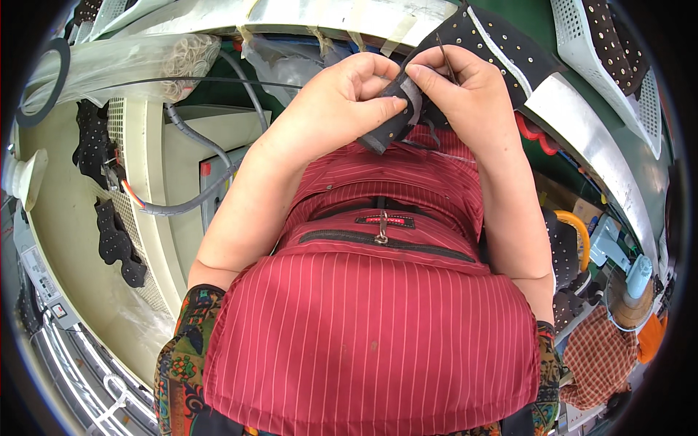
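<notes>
A black studded fabric piece (379,136) with a grey strip along it is stretched between my hands, above my lap. The thumb and fingers of my left hand (331,105) are closed on its edge. My right hand (469,91) pinches the same piece close by, thumb against forefinger. A slim dark pointed metal tool (443,58) sticks up from the right hand's fingers; its kind is unclear. Behind that hand lies black studded fabric (505,54) with a white strip. Whether it joins the held piece is hidden.
At the left, a clear plastic bag (109,69) holds pale bands, and studded pieces (116,240) lie in a cream tray (87,280). A grey hose (193,134) curves nearby. A white basket (607,65) stands far right, and a small blue fan (636,280) lower right.
</notes>
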Demonstrator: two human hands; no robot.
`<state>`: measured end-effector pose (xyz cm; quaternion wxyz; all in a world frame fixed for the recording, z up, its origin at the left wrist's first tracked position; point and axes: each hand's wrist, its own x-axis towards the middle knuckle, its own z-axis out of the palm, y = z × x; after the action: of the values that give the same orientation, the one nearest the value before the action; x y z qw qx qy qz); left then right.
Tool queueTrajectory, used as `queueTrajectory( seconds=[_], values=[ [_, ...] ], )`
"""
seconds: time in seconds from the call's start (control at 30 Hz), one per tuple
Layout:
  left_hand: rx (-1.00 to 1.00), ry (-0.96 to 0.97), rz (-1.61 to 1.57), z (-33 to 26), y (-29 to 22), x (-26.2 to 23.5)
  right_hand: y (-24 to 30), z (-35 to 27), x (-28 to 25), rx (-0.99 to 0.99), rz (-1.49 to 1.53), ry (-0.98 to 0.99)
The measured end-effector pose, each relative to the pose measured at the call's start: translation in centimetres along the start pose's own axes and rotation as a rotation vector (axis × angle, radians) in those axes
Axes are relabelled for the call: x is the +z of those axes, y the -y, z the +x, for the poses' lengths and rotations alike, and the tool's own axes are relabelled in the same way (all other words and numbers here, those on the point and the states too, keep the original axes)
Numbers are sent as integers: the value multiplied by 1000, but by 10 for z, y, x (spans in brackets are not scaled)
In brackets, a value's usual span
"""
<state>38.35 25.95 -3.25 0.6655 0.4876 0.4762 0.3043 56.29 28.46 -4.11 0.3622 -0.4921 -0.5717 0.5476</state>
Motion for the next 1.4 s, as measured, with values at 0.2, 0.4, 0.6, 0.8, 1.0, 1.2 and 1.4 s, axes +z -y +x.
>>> queueTrajectory(
  seconds=[0.2,0.4,0.6,0.8,1.0,1.2,1.4],
  values=[
    [-106,-89,32,3,-7,2,-4,-1,4,43,24,38],
    [-91,-149,88,8,7,-5,2,-2,1,25,-127,40],
    [-100,-94,83,7,11,-6,18,0,-11,-181,-509,-11],
    [-105,-59,-91,3,2,-5,22,9,-17,-233,-654,-37],
    [-120,-23,-145,2,1,-6,17,15,-14,-226,-645,-35],
    [-78,-1,-126,0,-2,-7,12,16,-9,-235,-652,-37],
    [-95,35,-78,4,5,-10,7,14,-3,-239,-689,-19]
  ],
)
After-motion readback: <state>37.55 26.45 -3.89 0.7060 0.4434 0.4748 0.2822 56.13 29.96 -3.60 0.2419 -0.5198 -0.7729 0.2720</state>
